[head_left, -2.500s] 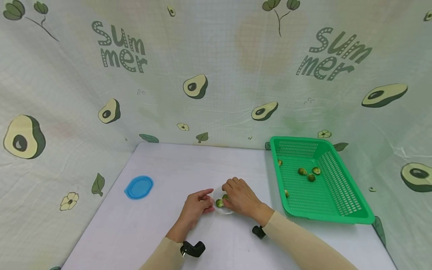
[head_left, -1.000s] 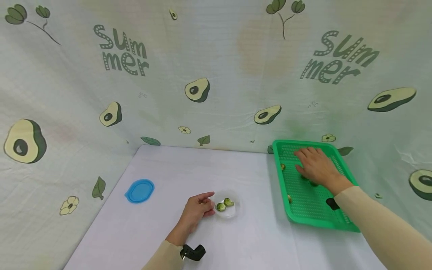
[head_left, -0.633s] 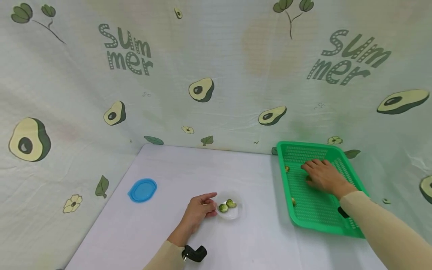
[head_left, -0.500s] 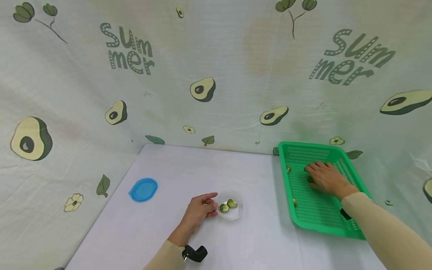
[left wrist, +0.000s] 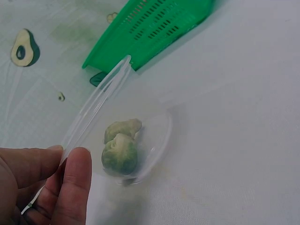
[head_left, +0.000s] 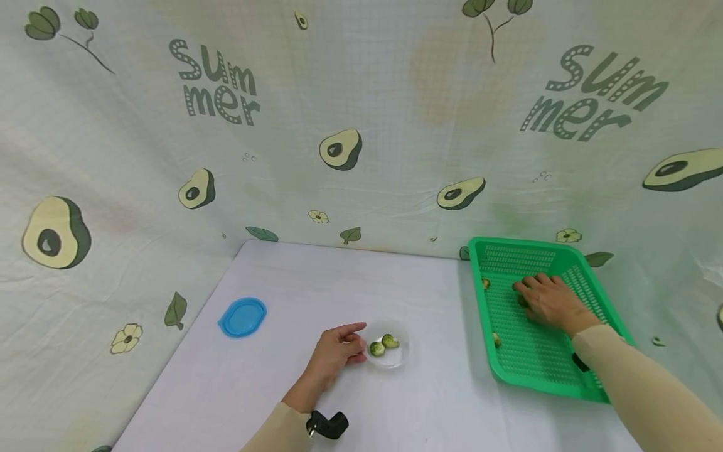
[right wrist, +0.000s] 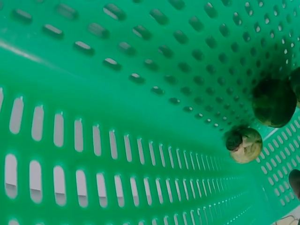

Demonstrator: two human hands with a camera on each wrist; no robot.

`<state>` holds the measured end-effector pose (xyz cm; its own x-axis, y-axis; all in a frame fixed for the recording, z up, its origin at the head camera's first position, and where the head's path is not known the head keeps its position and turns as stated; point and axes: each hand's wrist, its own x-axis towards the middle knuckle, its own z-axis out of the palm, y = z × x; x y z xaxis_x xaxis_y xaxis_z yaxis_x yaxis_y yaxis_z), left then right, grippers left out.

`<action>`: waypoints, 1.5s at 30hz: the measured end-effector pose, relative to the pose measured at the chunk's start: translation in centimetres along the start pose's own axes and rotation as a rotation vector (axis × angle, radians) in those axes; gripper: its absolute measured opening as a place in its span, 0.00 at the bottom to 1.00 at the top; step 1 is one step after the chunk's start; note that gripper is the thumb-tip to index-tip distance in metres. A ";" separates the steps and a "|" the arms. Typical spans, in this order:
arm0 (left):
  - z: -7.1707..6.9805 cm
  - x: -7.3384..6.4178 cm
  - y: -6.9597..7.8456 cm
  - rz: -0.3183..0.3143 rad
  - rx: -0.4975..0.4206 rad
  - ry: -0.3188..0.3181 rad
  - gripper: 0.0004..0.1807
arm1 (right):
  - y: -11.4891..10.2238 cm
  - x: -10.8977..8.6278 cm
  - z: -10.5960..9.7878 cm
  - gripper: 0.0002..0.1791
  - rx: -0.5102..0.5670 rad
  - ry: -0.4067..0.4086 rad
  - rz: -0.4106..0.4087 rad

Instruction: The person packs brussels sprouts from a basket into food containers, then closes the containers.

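Bright green basket (head_left: 525, 367), plain blue lid (head_left: 243, 317), clear bowl (head_left: 395, 358), beige sleeves (head_left: 649, 383); sprouts (head_left: 390, 341) look kinda mottled green-yellow, avocado prints (head_left: 341, 149) are all over the whitish backdrop (head_left: 395, 113).

Green slotted basket (right wrist: 93, 98), pale Brussels sprout (right wrist: 247, 146) beside its wall, darker sprout (right wrist: 274, 104) near it, fingers (right wrist: 295, 182) at right edge

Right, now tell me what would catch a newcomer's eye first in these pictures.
Probably the bright green basket at the right of the white table, with the right hand inside it. Next, likely the blue lid, lying flat on the left side. Between them, the left hand pinches the rim of a clear bowl holding two green sprouts.
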<state>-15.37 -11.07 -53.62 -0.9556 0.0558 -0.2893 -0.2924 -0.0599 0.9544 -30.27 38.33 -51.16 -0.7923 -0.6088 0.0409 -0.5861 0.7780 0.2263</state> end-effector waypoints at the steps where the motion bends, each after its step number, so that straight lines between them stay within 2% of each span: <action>1: 0.0 0.0 0.0 0.001 0.000 -0.001 0.26 | 0.0 -0.1 0.1 0.26 0.000 -0.005 0.002; 9: 0.2 0.0 0.0 0.005 0.000 -0.010 0.27 | 0.1 -0.7 0.3 0.19 -0.006 -0.025 0.032; 17: 0.3 -0.1 -0.1 0.008 -0.001 -0.015 0.27 | 0.2 -1.1 0.5 0.10 -0.005 -0.012 0.032; 21: 0.4 -0.1 -0.1 0.009 -0.003 -0.015 0.27 | -0.1 -1.1 0.5 0.07 -0.013 0.018 0.025; 26: 0.5 -0.1 -0.1 0.007 -0.006 -0.015 0.27 | -0.6 -0.8 0.3 0.10 0.002 0.084 0.021; 36: 0.5 -0.3 0.1 -0.001 0.002 -0.003 0.27 | -2.1 0.4 -0.9 0.11 0.119 0.196 0.047; 45: 0.3 -0.3 0.2 -0.002 0.011 0.008 0.27 | -4.3 1.1 -4.1 0.18 0.353 0.275 0.118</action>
<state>-15.11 -10.77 -53.36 -0.9554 0.0477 -0.2915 -0.2938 -0.0492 0.9546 -27.92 33.69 -48.10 -0.8106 -0.4944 0.3139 -0.5543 0.8206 -0.1392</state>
